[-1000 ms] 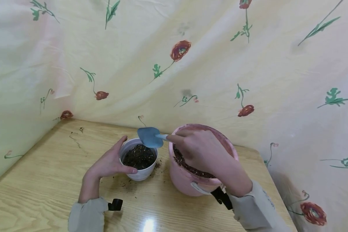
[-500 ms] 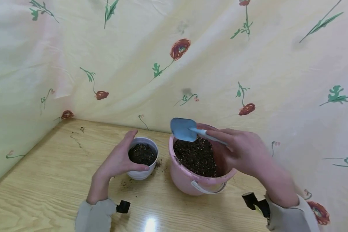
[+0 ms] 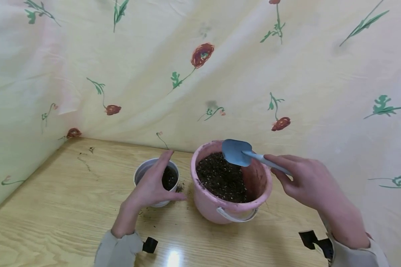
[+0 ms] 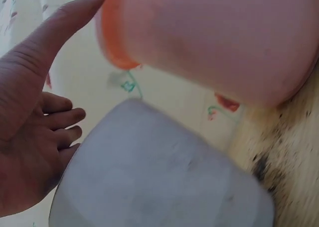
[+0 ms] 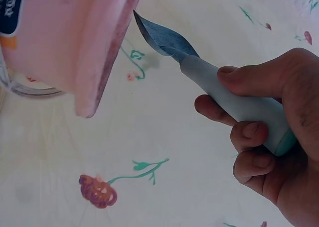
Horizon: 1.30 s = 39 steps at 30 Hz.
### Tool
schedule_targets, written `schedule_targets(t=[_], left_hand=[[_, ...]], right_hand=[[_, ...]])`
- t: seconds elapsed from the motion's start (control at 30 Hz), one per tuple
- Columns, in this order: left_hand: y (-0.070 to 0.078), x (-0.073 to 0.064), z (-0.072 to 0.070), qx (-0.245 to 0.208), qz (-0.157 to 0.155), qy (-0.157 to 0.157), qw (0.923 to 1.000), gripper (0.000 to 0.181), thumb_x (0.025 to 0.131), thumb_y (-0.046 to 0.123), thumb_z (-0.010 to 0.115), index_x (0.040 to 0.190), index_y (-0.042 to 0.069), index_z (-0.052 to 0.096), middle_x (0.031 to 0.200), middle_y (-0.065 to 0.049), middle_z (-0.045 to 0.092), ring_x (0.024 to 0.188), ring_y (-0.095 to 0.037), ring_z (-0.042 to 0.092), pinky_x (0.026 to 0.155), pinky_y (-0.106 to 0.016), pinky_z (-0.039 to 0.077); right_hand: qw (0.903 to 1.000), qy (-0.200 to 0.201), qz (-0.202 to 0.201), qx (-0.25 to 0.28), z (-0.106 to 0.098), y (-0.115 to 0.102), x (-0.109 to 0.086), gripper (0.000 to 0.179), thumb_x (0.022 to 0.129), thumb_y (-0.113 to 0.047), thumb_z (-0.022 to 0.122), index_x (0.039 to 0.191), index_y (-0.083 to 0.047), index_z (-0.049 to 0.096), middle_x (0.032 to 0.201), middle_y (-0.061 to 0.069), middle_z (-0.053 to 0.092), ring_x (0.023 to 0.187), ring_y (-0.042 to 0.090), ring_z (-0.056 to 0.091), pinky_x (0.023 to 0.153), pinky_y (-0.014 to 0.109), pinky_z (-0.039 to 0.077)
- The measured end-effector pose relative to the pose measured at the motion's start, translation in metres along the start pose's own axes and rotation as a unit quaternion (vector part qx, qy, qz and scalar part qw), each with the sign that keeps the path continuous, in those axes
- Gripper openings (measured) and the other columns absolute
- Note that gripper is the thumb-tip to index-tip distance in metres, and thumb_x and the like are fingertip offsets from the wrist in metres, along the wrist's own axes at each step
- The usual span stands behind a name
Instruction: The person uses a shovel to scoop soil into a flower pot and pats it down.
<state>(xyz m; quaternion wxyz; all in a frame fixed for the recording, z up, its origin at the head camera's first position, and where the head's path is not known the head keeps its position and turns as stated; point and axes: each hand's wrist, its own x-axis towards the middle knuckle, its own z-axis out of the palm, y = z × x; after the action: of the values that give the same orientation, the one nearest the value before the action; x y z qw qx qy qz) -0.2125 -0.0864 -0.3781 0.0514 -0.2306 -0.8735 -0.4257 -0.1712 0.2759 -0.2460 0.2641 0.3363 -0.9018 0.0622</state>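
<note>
My left hand hovers over the white pot, its fingers spread and relaxed and holding nothing. Dark soil shows inside that pot, partly covered by the hand. In the left wrist view the thumb points towards the bucket, apart from it. My right hand grips a small trowel by its pale handle, fingers and thumb wrapped round it. The blue blade is raised above the rim of the pink bucket. Inside the bucket lies dark soil, heaped towards its left side.
A white handle hangs on the bucket's front. Spilled soil is scattered on the wooden table between pot and bucket. A flowered cloth hangs behind and at the sides of the table.
The trowel has moved right, from above the pot to above the bucket, in my right hand. My left hand has let go of the white pot and shifted right over it.
</note>
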Motion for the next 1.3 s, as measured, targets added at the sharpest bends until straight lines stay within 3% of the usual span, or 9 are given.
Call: schedule_targets(t=[0.1, 0.33, 0.63, 0.77, 0.87, 1.0, 1.3], left_hand=[[0.005, 0.001, 0.007, -0.002, 0.011, 0.004, 0.9999, 0.129, 0.059, 0.054, 0.087, 0.156, 0.023, 0.008, 0.161, -0.008, 0.013, 0.144, -0.031, 0.02, 0.111, -0.054, 0.028], [0.021, 0.004, 0.029, -0.064, 0.022, 0.018, 0.9976, 0.125, 0.061, 0.047, 0.088, 0.156, 0.029, 0.007, 0.161, -0.002, 0.014, 0.145, -0.027, 0.019, 0.113, -0.052, 0.024], [0.037, 0.005, 0.057, -0.134, 0.001, 0.034, 0.9904, 0.121, 0.066, 0.047, 0.086, 0.156, 0.026, 0.009, 0.161, 0.002, 0.009, 0.147, -0.021, 0.011, 0.116, -0.05, 0.016], [0.04, 0.004, 0.059, -0.126, -0.015, 0.039, 0.9912, 0.12, 0.066, 0.049, 0.085, 0.156, 0.025, 0.008, 0.161, 0.0, 0.006, 0.147, -0.023, 0.01, 0.116, -0.051, 0.015], [0.041, 0.005, 0.059, -0.121, -0.026, 0.035, 0.9917, 0.12, 0.066, 0.052, 0.084, 0.156, 0.026, 0.008, 0.161, 0.003, 0.005, 0.146, -0.021, 0.01, 0.116, -0.049, 0.016], [0.04, 0.005, 0.059, -0.119, -0.021, 0.038, 0.9919, 0.121, 0.066, 0.051, 0.084, 0.156, 0.023, 0.01, 0.161, 0.002, 0.006, 0.146, -0.023, 0.011, 0.115, -0.051, 0.017], [0.038, 0.006, 0.059, -0.128, -0.005, 0.04, 0.991, 0.12, 0.066, 0.048, 0.085, 0.156, 0.02, 0.012, 0.161, 0.001, 0.007, 0.146, -0.024, 0.012, 0.115, -0.051, 0.017]], right_hand=[[0.9998, -0.012, 0.012, -0.007, 0.002, 0.004, -0.005, 0.043, 0.071, -0.001, 0.074, 0.113, -0.007, 0.07, 0.087, 0.002, 0.071, 0.049, -0.003, 0.026, 0.043, 0.018, 0.022], [0.9984, -0.038, 0.03, -0.03, 0.015, 0.013, -0.013, 0.039, 0.074, -0.003, 0.073, 0.112, -0.003, 0.069, 0.084, 0.004, 0.07, 0.048, 0.0, 0.025, 0.043, 0.019, 0.021], [0.9912, -0.1, 0.08, -0.032, 0.031, 0.018, -0.011, 0.034, 0.079, -0.006, 0.072, 0.113, -0.006, 0.069, 0.079, 0.0, 0.068, 0.05, 0.006, 0.033, 0.044, 0.023, 0.025], [0.9895, -0.117, 0.084, -0.015, 0.032, 0.023, -0.007, 0.035, 0.078, -0.003, 0.072, 0.113, -0.004, 0.07, 0.076, -0.001, 0.066, 0.049, 0.005, 0.032, 0.044, 0.023, 0.025], [0.9876, -0.132, 0.084, 0.004, 0.031, 0.03, -0.002, 0.034, 0.078, -0.002, 0.071, 0.111, -0.005, 0.07, 0.066, -0.006, 0.056, 0.048, 0.005, 0.031, 0.044, 0.023, 0.026], [0.9839, -0.154, 0.089, 0.017, 0.031, 0.039, 0.007, 0.032, 0.079, -0.001, 0.068, 0.11, -0.007, 0.07, 0.06, -0.009, 0.047, 0.047, 0.005, 0.033, 0.043, 0.024, 0.028], [0.9802, -0.166, 0.088, 0.062, 0.038, 0.057, 0.018, 0.029, 0.079, -0.001, 0.069, 0.107, -0.005, 0.073, 0.059, -0.01, 0.05, 0.046, 0.003, 0.034, 0.046, 0.023, 0.031]])
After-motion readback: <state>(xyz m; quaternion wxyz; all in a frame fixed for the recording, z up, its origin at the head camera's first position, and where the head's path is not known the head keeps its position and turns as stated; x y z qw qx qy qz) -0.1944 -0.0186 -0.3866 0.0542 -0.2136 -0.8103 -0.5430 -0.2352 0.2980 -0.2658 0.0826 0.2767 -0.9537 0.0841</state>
